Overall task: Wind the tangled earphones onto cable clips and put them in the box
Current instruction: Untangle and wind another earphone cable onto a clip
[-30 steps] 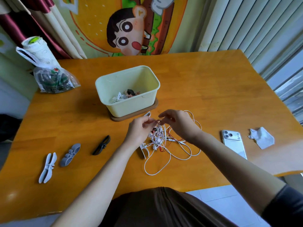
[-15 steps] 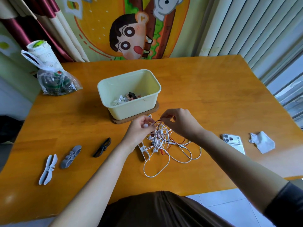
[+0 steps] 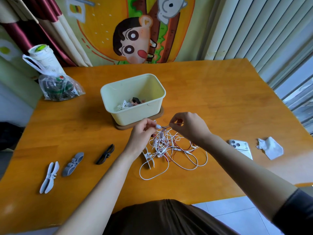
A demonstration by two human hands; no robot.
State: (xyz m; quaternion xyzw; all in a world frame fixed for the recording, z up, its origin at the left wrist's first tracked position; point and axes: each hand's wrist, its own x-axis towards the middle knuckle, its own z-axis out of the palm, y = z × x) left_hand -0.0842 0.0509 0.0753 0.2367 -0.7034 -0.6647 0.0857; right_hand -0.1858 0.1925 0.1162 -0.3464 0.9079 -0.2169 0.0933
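left hand (image 3: 143, 133) pinches an earbud (image 3: 158, 126), right hand (image 3: 189, 128) its cord (image 3: 166, 127), stretched apart, likely to free it from the tangle (image 3: 169, 146).

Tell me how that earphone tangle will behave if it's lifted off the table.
Probably floppy: the earphones lie in loose loops on the table. Likely lifts as one clump, since white and red cords cross in a knot. It may drag the white clip, which cords overlap.
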